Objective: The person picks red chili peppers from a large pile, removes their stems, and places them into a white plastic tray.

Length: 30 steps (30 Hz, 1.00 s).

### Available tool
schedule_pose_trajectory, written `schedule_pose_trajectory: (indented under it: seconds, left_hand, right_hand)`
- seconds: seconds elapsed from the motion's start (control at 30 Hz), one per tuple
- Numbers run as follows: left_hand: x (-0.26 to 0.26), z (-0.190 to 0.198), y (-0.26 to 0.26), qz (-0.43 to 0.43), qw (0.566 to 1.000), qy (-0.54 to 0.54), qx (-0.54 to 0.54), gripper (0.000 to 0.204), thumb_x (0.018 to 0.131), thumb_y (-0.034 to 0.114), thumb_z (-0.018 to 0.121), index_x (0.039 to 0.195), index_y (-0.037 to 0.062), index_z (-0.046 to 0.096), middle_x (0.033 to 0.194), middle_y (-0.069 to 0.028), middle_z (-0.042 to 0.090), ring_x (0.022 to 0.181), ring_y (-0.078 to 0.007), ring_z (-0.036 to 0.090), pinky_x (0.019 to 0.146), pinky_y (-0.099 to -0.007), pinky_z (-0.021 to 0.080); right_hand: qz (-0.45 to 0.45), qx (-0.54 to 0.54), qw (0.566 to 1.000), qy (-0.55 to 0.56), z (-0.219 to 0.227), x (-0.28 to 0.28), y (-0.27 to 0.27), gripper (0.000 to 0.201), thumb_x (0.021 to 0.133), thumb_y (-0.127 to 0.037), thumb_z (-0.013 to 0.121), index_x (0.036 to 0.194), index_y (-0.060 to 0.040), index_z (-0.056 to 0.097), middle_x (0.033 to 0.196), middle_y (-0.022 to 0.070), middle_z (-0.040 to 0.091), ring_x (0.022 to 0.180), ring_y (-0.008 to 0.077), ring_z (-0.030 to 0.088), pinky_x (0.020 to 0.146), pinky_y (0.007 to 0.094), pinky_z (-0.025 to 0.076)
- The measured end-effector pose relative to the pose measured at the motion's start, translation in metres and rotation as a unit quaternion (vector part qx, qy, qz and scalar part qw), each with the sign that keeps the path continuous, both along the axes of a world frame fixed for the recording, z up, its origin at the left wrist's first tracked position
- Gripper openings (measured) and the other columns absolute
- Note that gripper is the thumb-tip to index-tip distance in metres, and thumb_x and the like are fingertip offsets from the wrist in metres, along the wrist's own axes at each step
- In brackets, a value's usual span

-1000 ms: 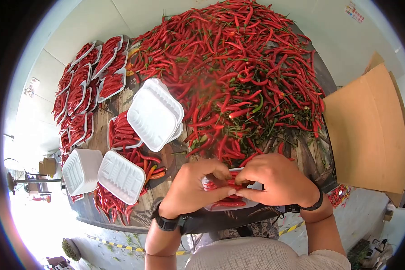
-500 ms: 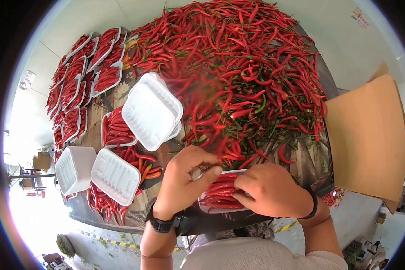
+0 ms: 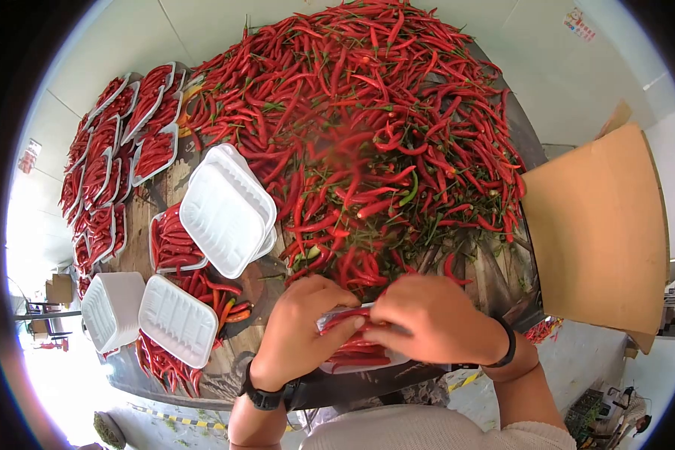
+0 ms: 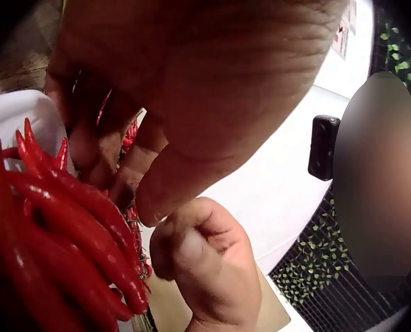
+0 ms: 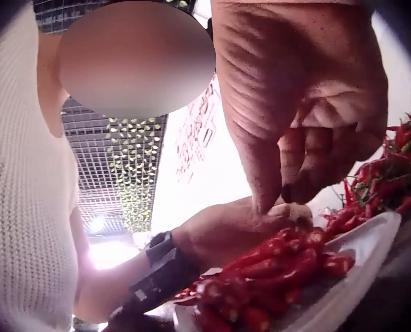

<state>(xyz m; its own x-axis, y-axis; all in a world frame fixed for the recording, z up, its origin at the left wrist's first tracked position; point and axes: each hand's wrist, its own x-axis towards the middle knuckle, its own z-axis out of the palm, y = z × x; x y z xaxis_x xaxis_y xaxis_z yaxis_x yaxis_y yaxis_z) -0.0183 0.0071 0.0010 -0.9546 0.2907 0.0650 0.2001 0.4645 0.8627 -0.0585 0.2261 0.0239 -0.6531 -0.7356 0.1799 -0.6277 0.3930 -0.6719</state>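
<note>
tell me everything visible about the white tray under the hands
The tray is white and shallow, plastic or foam by its look, with raised sides. It lies at the near edge of the table, holding long red chillies. The left hand and right hand are over it, hiding much; whether they touch it is unclear.

- Your left hand (image 3: 304,326) and right hand (image 3: 435,319) are crowding over the near tray (image 3: 397,361), leaving little room from above.
- Beyond them, the chilli pile (image 3: 367,112) is blocking your far side.
- Leftward, white trays (image 3: 221,217) are standing in your way; a bare strip of tabletop (image 3: 266,296) is separating them from your left hand.
- Cardboard (image 3: 600,232) is walling off your right.
</note>
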Motion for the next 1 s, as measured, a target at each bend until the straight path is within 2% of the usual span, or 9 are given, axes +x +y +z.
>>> schedule_pose_trajectory:
  seconds: [0.07, 0.13, 0.23, 0.53, 0.67, 0.73, 0.8, 0.9, 1.0]
  left_hand:
    - [0.000, -0.001, 0.000, 0.000, 1.000, -0.002, 0.002, 0.022, 0.081, 0.014, 0.080, 0.096, 0.0014, 0.071, 0.089, -0.0127, 0.066, 0.085, -0.0282, 0.064, 0.076, -0.0363, 0.051]
    - [0.000, -0.001, 0.001, -0.002, 1.000, -0.012, 0.007, 0.020, 0.083, 0.015, 0.078, 0.096, 0.0009, 0.071, 0.089, -0.0127, 0.066, 0.084, -0.0281, 0.064, 0.075, -0.0360, 0.051]
    - [0.000, 0.000, 0.002, 0.000, 1.000, -0.026, 0.013, 0.020, 0.085, 0.016, 0.077, 0.096, 0.0004, 0.071, 0.089, -0.0127, 0.066, 0.083, -0.0279, 0.064, 0.074, -0.0359, 0.050]
    - [0.001, -0.001, 0.000, 0.011, 1.000, -0.005, 0.020, 0.018, 0.085, 0.014, 0.076, 0.095, 0.0004, 0.070, 0.087, -0.0122, 0.066, 0.082, -0.0280, 0.063, 0.074, -0.0362, 0.050]
    - [0.000, 0.000, 0.000, 0.027, 0.999, 0.001, 0.019, 0.016, 0.084, 0.012, 0.077, 0.094, 0.0004, 0.070, 0.086, -0.0120, 0.067, 0.082, -0.0281, 0.063, 0.074, -0.0365, 0.049]
    - [0.000, -0.001, 0.000, 0.042, 0.999, 0.012, 0.030, 0.014, 0.084, 0.010, 0.076, 0.093, 0.0004, 0.071, 0.086, -0.0119, 0.067, 0.082, -0.0275, 0.063, 0.075, -0.0362, 0.049]
    - [0.000, 0.000, 0.000, 0.051, 0.998, 0.010, 0.034, 0.013, 0.084, 0.009, 0.076, 0.093, 0.0004, 0.071, 0.087, -0.0115, 0.068, 0.083, -0.0266, 0.063, 0.076, -0.0357, 0.049]
    - [0.001, 0.001, 0.000, 0.069, 0.997, 0.007, 0.046, 0.012, 0.084, 0.008, 0.076, 0.092, 0.0005, 0.071, 0.087, -0.0107, 0.068, 0.083, -0.0252, 0.063, 0.076, -0.0349, 0.049]
    - [0.000, -0.004, -0.002, 0.092, 0.993, 0.020, 0.066, 0.011, 0.084, 0.007, 0.073, 0.093, 0.0005, 0.071, 0.084, -0.0120, 0.066, 0.079, -0.0275, 0.063, 0.071, -0.0354, 0.048]
  right_hand:
    - [-0.021, 0.019, 0.999, -0.015, 0.001, -0.019, 0.002, 0.016, 0.082, -0.016, 0.078, 0.093, -0.0087, 0.069, 0.084, 0.0068, 0.065, 0.080, 0.0275, 0.064, 0.070, 0.0390, 0.051]
    - [-0.095, -0.074, 0.987, 0.108, -0.011, -0.038, 0.002, 0.022, 0.083, -0.012, 0.075, 0.105, -0.0088, 0.071, 0.105, 0.0100, 0.067, 0.094, 0.0294, 0.064, 0.082, 0.0408, 0.051]
    - [-0.103, -0.036, 0.981, 0.158, -0.009, -0.054, 0.001, 0.030, 0.084, -0.008, 0.072, 0.114, -0.0096, 0.071, 0.125, 0.0097, 0.062, 0.108, 0.0307, 0.060, 0.093, 0.0428, 0.048]
    - [-0.119, 0.048, 0.949, 0.287, -0.011, -0.053, -0.008, 0.032, 0.075, -0.004, 0.070, 0.107, -0.0031, 0.071, 0.124, 0.0065, 0.061, 0.113, 0.0276, 0.058, 0.090, 0.0419, 0.046]
    - [-0.182, -0.148, 0.922, 0.307, -0.004, -0.054, 0.003, 0.025, 0.072, 0.003, 0.078, 0.095, -0.0044, 0.071, 0.104, 0.0073, 0.070, 0.092, 0.0268, 0.067, 0.078, 0.0382, 0.053]
    - [-0.224, -0.218, 0.906, 0.286, -0.004, -0.051, 0.011, 0.026, 0.075, 0.006, 0.081, 0.096, -0.0039, 0.069, 0.098, 0.0096, 0.071, 0.083, 0.0212, 0.069, 0.073, 0.0318, 0.054]
    - [-0.245, -0.381, 0.890, 0.051, -0.013, -0.040, 0.011, 0.027, 0.081, 0.007, 0.078, 0.103, -0.0016, 0.065, 0.102, 0.0110, 0.069, 0.089, 0.0170, 0.068, 0.077, 0.0300, 0.055]
    - [-0.192, -0.490, 0.842, -0.116, -0.005, -0.036, 0.008, 0.027, 0.084, 0.009, 0.073, 0.107, 0.0009, 0.061, 0.105, 0.0110, 0.066, 0.095, 0.0146, 0.066, 0.081, 0.0287, 0.055]
    - [-0.113, -0.408, 0.883, -0.203, -0.004, -0.030, 0.015, 0.025, 0.084, 0.011, 0.072, 0.104, 0.0018, 0.061, 0.104, 0.0097, 0.064, 0.096, 0.0149, 0.065, 0.083, 0.0287, 0.055]
